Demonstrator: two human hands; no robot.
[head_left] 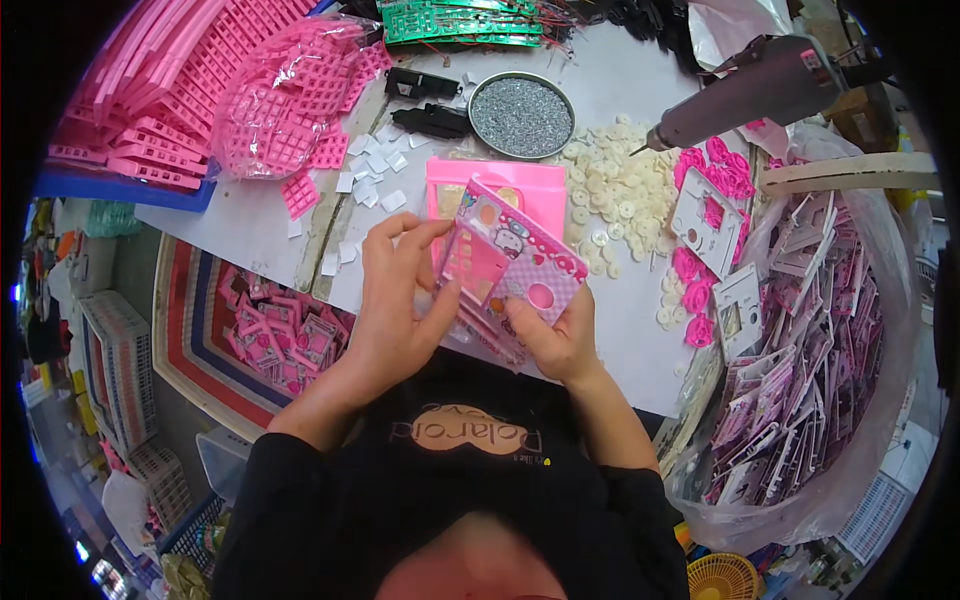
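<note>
Above the table's (622,352) front edge, one flat, glossy printed panel (540,268), clasped in the right hand (566,345); left hand (398,290) loosely bent at the panel's left side, contact impossible to tell. Beyond, one smooth pink case (545,180), two black parts (432,121), one power screwdriver (752,95), two white moulded plates (703,232); thin white squares (366,190) and ridged cream discs (622,165), too many to count. One round metal tin (521,157), full of silvery bits (522,112); one crinkled clear bag (850,490), packed with pink-printed plates (785,380); one striped box (187,315), pink pieces (285,335) heaped inside.
</note>
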